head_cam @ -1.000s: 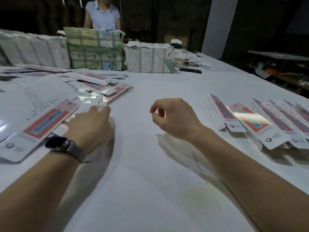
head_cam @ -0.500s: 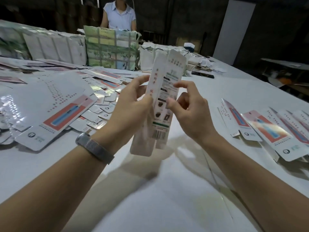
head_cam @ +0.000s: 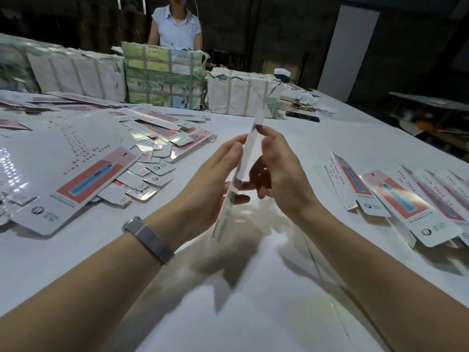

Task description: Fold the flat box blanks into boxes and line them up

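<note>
A long white box blank stands nearly edge-on to me above the middle of the white table, blurred at its lower end. My left hand holds its left face with thumb and fingers. My right hand pinches its right side, fingertips near the upper part. A loose pile of flat blanks with red and blue print lies at the left. A row of folded boxes lies side by side at the right.
Wrapped bundles of stock line the table's far edge, and a person stands behind them. A dark flat object lies at the far right of the table, near a small white box.
My left hand took a blank from the left pile and raised it; both hands now hold it. Since half a second ago the blank has turned from face-on to nearly edge-on.
</note>
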### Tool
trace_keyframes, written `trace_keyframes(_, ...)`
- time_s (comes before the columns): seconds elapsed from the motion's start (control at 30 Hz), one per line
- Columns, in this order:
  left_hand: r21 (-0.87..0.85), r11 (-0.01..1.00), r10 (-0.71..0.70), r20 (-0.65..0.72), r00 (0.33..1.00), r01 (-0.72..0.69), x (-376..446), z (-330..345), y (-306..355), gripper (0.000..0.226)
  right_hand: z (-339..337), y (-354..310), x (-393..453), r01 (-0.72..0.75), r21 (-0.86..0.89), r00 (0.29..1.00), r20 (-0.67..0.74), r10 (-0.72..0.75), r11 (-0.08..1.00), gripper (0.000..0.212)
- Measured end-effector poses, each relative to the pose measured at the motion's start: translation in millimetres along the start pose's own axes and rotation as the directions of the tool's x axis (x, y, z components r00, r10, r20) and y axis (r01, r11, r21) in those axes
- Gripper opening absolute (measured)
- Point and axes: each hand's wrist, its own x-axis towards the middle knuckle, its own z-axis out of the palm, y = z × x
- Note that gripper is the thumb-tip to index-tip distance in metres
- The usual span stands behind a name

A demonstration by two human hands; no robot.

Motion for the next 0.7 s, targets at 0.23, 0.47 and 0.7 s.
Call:
trace_keyframes(0.23,0.193,0.981,0.081,-0.304,0.949,-0.022,2,-6,-6,0.091,-9,-5,3,-0.055,-0.061,0.987,-0.151,0.045,0.997,0.042)
trace_keyframes(0.47,-0.191,0.979,-0.086,-0.103,0.991,0.065,0,-4,5,0.035,-9,-2,3,-0.086,-0.339,0.991,-0.127,0.045,0.937,0.062)
trace_keyframes(0.7,-0.058,0.973,-0.224,0.016,0.974,0.225,-4,-5,8,0.024,-12,-3,5,-0.034,-0.512,0.988,-0.149,-0.050,0.858,0.040)
